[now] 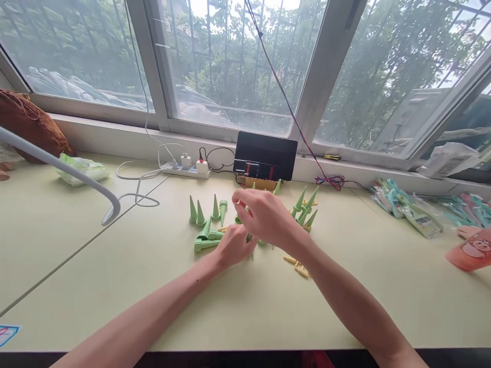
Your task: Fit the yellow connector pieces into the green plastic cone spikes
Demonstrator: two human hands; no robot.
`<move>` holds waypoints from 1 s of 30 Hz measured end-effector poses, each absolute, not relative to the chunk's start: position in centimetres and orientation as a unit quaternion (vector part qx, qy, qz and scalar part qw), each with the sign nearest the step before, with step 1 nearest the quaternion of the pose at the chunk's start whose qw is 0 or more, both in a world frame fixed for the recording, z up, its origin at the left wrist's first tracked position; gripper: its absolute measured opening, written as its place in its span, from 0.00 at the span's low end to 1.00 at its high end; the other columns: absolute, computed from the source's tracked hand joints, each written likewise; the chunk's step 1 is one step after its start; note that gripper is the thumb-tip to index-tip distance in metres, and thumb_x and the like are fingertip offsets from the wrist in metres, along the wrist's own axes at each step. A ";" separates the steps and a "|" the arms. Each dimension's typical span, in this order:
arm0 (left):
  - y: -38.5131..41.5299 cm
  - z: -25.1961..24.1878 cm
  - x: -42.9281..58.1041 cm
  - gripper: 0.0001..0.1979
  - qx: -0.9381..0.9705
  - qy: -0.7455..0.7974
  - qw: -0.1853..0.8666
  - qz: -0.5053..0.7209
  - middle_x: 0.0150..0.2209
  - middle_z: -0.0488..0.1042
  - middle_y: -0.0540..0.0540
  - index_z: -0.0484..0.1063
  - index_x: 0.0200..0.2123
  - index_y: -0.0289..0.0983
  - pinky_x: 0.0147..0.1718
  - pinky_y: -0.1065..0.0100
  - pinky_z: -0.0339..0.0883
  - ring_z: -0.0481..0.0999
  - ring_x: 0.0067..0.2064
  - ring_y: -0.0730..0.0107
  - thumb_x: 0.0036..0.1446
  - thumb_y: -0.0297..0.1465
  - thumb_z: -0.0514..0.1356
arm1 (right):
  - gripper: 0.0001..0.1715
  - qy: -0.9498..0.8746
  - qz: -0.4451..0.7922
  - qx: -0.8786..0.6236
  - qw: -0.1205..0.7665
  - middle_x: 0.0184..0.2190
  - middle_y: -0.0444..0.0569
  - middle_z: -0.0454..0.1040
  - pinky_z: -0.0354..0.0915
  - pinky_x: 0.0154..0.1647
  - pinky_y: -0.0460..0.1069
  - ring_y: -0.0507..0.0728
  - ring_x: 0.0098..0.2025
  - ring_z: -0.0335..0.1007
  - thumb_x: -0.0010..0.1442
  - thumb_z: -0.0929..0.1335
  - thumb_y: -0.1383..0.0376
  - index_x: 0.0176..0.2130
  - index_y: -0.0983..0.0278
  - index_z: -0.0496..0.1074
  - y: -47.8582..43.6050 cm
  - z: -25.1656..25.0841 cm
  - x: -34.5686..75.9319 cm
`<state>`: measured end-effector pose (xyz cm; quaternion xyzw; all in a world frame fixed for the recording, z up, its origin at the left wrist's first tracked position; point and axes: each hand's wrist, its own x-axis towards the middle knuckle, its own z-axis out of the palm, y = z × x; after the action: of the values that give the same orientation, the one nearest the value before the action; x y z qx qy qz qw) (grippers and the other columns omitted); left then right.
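In the middle of the table my left hand is closed around a green plastic spike, of which only a small part shows. Just above it is my right hand, its fingers curled together; whatever they hold is hidden. Several green cone-shaped spikes stand upright to the left, such as this green spike, and others lie down, like this lying green spike. More green spikes are grouped beyond my right wrist. Small yellow plastic pieces lie by my right forearm.
A dark tablet leans at the window with a phone before it. Left of it is a power strip with cables. Bagged items and a pink cup are at right. A grey curved bar crosses the left side.
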<state>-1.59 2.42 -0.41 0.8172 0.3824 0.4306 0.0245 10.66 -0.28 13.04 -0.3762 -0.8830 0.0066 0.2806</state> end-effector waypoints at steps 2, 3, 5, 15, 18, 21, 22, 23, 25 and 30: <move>2.4 -0.3 -1.6 0.06 0.809 0.386 0.008 0.444 0.15 0.60 0.55 0.64 0.27 0.38 0.19 0.72 0.45 0.55 0.16 0.76 0.56 0.25 0.52 | 0.09 -0.879 0.012 -0.387 0.277 0.27 0.44 0.68 0.48 0.28 0.46 0.50 0.26 0.56 0.65 0.61 0.73 0.35 0.65 0.68 0.8 12.6 10.5; 2.4 -0.2 -1.6 0.06 0.800 0.390 0.000 0.455 0.15 0.58 0.56 0.66 0.31 0.38 0.19 0.72 0.45 0.53 0.15 0.77 0.57 0.25 0.51 | 0.09 -0.878 0.021 -0.389 0.278 0.28 0.44 0.67 0.49 0.29 0.46 0.50 0.27 0.56 0.65 0.60 0.73 0.35 0.65 0.68 1.4 12.4 10.5; 2.5 0.1 -1.8 0.08 0.773 0.403 -0.012 0.490 0.15 0.56 0.59 0.67 0.39 0.38 0.18 0.73 0.44 0.52 0.14 0.77 0.60 0.25 0.49 | 0.10 -0.873 0.045 -0.393 0.286 0.28 0.45 0.67 0.50 0.30 0.45 0.51 0.28 0.59 0.65 0.60 0.74 0.34 0.65 0.67 2.4 12.0 10.4; 3.3 3.6 -3.7 0.08 0.548 0.490 -0.057 0.676 0.15 0.63 0.58 0.66 0.41 0.37 0.23 0.74 0.59 0.67 0.17 0.75 0.64 0.25 0.49 | 0.13 -0.888 0.127 -0.398 0.194 0.26 0.45 0.62 0.49 0.26 0.46 0.51 0.27 0.53 0.56 0.59 0.80 0.31 0.66 0.67 4.6 7.0 8.3; 3.1 3.5 -3.6 0.07 0.552 0.486 -0.047 0.676 0.15 0.63 0.58 0.66 0.41 0.38 0.23 0.73 0.60 0.68 0.17 0.75 0.64 0.26 0.49 | 0.15 -0.905 0.144 -0.377 0.132 0.26 0.44 0.58 0.48 0.25 0.45 0.50 0.26 0.50 0.49 0.60 0.83 0.28 0.66 0.66 4.9 5.1 7.6; 3.1 2.8 -3.5 0.07 0.573 0.482 -0.057 0.660 0.16 0.64 0.58 0.67 0.41 0.38 0.22 0.73 0.59 0.68 0.18 0.76 0.64 0.26 0.50 | 0.14 -0.904 0.143 -0.383 0.125 0.29 0.45 0.58 0.50 0.26 0.45 0.50 0.26 0.49 0.50 0.60 0.81 0.31 0.67 0.67 5.1 4.0 7.4; 3.1 2.6 -3.6 0.07 0.579 0.480 -0.065 0.655 0.16 0.64 0.58 0.67 0.41 0.38 0.22 0.73 0.58 0.67 0.18 0.76 0.64 0.26 0.50 | 0.13 -0.903 0.144 -0.385 0.129 0.30 0.45 0.58 0.51 0.26 0.44 0.50 0.27 0.50 0.52 0.60 0.80 0.32 0.66 0.68 5.1 3.8 7.4; 3.2 2.3 -3.6 0.07 0.584 0.479 -0.072 0.651 0.16 0.64 0.57 0.67 0.41 0.38 0.21 0.74 0.57 0.67 0.18 0.76 0.64 0.26 0.50 | 0.13 -0.901 0.146 -0.386 0.131 0.31 0.46 0.58 0.52 0.26 0.44 0.50 0.27 0.51 0.53 0.60 0.80 0.34 0.66 0.68 5.2 3.6 7.4; 3.3 2.0 -3.7 0.07 0.588 0.477 -0.081 0.647 0.16 0.63 0.57 0.67 0.41 0.37 0.21 0.74 0.56 0.67 0.18 0.76 0.64 0.26 0.50 | 0.14 -0.900 0.149 -0.387 0.132 0.32 0.46 0.58 0.53 0.26 0.44 0.51 0.28 0.53 0.54 0.61 0.79 0.37 0.66 0.69 5.3 3.4 7.3; 3.3 1.9 -3.7 0.07 0.595 0.474 -0.070 0.645 0.16 0.63 0.58 0.68 0.40 0.37 0.20 0.74 0.55 0.65 0.17 0.77 0.64 0.26 0.51 | 0.16 -0.906 0.139 -0.379 0.129 0.31 0.46 0.57 0.53 0.27 0.44 0.52 0.30 0.54 0.53 0.61 0.78 0.39 0.65 0.70 5.8 2.6 7.1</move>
<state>-3.70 3.27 1.92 0.5954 0.4740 0.6450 -0.0695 7.14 5.78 2.60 -0.3793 -0.9055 0.1394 0.1293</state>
